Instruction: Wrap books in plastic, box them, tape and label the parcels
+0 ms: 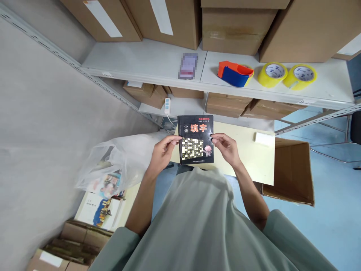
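Observation:
A black book (196,131) with orange Chinese characters and a crossword grid on its cover faces up in front of me. Its lower part reaches past the near edge of the pale table (248,150). My left hand (164,150) pinches the book's left edge between thumb and fingers. At the right edge, my right hand (227,147) has its thumb and fingertips closed on the cover's side. Whether the book rests on the table or is held just above it, I cannot tell.
A shelf ahead carries a tape dispenser (235,74), tape rolls (272,74) and cardboard boxes (237,32). A white box (264,139) lies on the table's right. An open carton (293,169) stands to the right. Left are a plastic bag (132,150) and books (97,210).

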The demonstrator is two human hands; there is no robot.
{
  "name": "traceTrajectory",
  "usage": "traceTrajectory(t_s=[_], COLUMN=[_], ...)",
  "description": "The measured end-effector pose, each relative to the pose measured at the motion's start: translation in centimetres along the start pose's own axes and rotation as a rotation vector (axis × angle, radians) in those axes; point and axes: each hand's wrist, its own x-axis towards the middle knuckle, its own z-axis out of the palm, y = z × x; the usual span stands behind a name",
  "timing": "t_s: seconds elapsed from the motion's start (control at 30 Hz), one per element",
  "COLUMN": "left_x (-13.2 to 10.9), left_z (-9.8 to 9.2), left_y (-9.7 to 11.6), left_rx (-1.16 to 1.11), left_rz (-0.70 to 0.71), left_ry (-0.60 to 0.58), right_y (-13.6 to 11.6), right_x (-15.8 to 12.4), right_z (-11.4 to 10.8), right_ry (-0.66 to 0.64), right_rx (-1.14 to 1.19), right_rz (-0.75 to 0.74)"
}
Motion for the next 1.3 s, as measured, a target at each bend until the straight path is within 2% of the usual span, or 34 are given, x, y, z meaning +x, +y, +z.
traceTrajectory(t_s=[0.23, 0.43, 0.53, 0.77, 0.87, 1.03, 1.2, 1.3], left_x=[0.0, 0.4, 0.6, 0.6, 0.5, 0.6, 1.5, 2.3], left_z=[-0.7, 0.0, 0.5, 0.8, 0.4, -0.3, 0.1, 0.3], left_y=[-0.2, 2.4, 3.2, 2.0, 0.6, -3.3, -9.0, -13.1], left_rx=[-0.079, 0.029, 0.0, 0.022, 0.05, -0.028, -0.071, -0.021], left_rz=[-0.037, -0.164, -0.242, -0.285, -0.298, -0.406, -0.455, -0.461], left_ry=[0.051, 0.092, 0.092, 0.116, 0.112, -0.02, -0.183, -0.248], right_y=[-0.6, -2.2, -2.4, -0.7, 0.1, 2.5, 7.0, 9.9], right_x=[0.2, 1.2, 1.8, 2.2, 1.8, 0.5, -0.5, -0.6], right_z=[0.3, 1.2, 1.4, 2.2, 2.6, 3.0, 3.8, 5.2], right_ry=[-0.102, -0.052, -0.071, -0.124, -0.119, -0.059, -0.138, -0.09], right_rx=[0.133, 0.08, 0.042, 0.088, 0.098, 0.075, -0.035, -0.166], right_rz=[0.071, 0.202, 0.294, 0.365, 0.389, 0.444, 0.497, 0.534])
